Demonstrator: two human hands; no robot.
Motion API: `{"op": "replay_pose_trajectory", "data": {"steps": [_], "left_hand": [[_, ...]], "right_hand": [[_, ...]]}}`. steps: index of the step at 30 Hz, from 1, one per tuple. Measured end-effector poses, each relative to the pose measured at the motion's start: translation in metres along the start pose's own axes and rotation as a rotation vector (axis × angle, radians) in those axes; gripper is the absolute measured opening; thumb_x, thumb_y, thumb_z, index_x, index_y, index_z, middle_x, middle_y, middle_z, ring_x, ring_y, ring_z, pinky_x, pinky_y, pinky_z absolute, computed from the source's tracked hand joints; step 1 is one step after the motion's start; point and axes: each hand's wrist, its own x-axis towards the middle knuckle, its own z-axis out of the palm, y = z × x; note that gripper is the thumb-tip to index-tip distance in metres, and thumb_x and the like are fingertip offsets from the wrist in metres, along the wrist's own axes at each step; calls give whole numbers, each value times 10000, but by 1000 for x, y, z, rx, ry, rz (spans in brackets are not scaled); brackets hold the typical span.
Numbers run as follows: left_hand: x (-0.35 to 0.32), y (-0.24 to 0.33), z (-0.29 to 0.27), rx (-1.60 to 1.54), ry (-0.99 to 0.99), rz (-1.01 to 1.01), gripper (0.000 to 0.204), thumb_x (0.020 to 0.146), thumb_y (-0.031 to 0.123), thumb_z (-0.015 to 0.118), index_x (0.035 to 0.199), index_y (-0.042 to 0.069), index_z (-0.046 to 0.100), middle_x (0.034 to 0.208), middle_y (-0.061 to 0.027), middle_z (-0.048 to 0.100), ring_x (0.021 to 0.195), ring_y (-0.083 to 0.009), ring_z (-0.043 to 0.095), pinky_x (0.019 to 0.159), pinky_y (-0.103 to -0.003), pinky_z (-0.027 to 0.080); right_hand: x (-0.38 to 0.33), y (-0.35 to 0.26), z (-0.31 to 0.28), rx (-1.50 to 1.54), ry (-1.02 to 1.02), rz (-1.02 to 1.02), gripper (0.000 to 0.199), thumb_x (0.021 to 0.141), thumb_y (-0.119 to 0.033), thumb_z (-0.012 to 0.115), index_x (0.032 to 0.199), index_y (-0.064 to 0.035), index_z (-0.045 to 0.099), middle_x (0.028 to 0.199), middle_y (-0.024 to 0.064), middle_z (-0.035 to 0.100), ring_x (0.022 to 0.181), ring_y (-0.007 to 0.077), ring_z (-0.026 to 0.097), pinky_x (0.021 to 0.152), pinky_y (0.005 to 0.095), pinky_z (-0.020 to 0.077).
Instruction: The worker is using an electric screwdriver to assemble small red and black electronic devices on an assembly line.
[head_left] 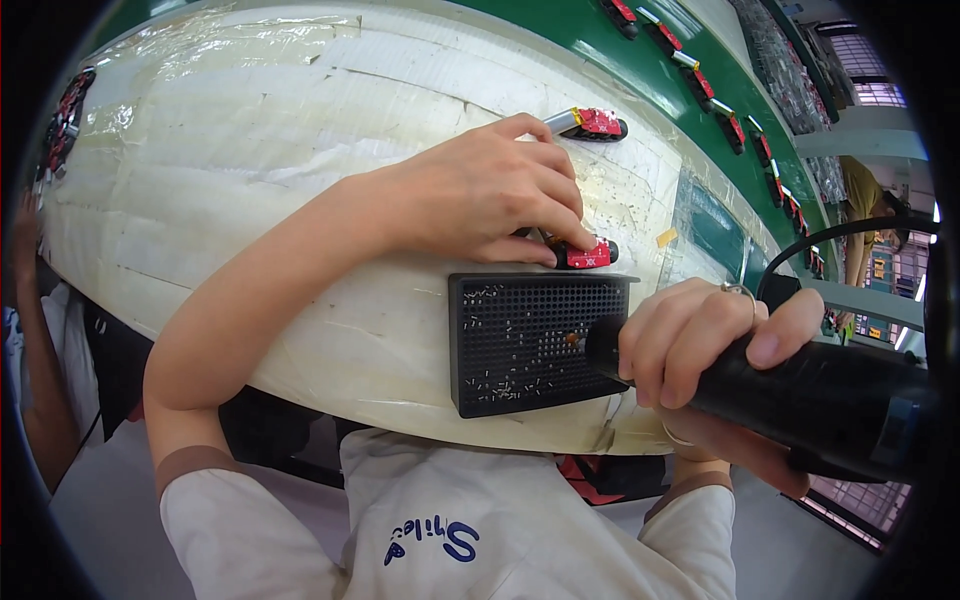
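My left hand point(500, 195) reaches across the table, its thumb and fingertips closed on a small red-and-black part point(588, 254) that rests on the tabletop. The fingers hide the left end of that part. In my right hand point(700, 335) is a black electric screwdriver point(820, 400), held at a slant. Its nose points down into a black perforated tray point(460, 345) scattered with several tiny screws. Another red-and-black part point(600, 124) with a silver tube lies just beyond my left hand.
Yellowed tape covers the table point(250, 130). A green conveyor belt point(660, 75) carrying several similar red-and-black parts runs along the far side. A black cable point(850, 228) arches at the right. More parts point(66, 125) lie far left, near another person's arm point(40, 390).
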Motion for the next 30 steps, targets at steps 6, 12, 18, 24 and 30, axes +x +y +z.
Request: {"op": "replay_pose_trajectory", "data": {"steps": [6, 12, 18, 24, 30], "left_hand": [[4, 4, 4, 20, 12, 16, 269, 715, 202, 697, 977, 172, 642, 945, 42, 621, 950, -146, 556, 934, -368, 371], [8, 8, 1, 11, -31, -4, 313, 720, 194, 691, 1028, 184, 637, 953, 49, 621, 949, -147, 553, 914, -365, 380], [5, 8, -1, 9, -42, -25, 317, 718, 190, 694, 1030, 181, 638, 952, 45, 623, 946, -147, 557, 913, -369, 381], [6, 6, -2, 5, -51, -24, 317, 713, 184, 695, 1025, 181, 636, 950, 37, 623, 951, -149, 558, 908, -357, 380], [6, 7, -4, 16, -73, -30, 331, 721, 184, 688, 1046, 174, 626, 951, 34, 619, 967, -152, 552, 905, -350, 381]], "right_hand": [[16, -19, -19, -134, 45, -174, 758, 623, -737, 594, 1022, -135, 364, 618, -3, 504, 457, 130, 510, 455, 251, 435], [17, 5, -35, -150, 91, -155, 875, 573, -843, 472, 1031, -110, 338, 642, 46, 465, 492, 153, 479, 495, 295, 433], [17, 17, -41, -149, 76, -134, 857, 590, -855, 412, 1003, -108, 325, 636, 60, 466, 491, 159, 485, 463, 289, 425], [17, 21, -39, -96, 138, -122, 909, 532, -852, 441, 996, -79, 327, 621, 87, 486, 486, 180, 500, 472, 282, 448], [19, 20, -40, -57, 141, -168, 970, 475, -860, 454, 998, -53, 328, 615, 103, 504, 488, 190, 517, 480, 279, 468]]}}
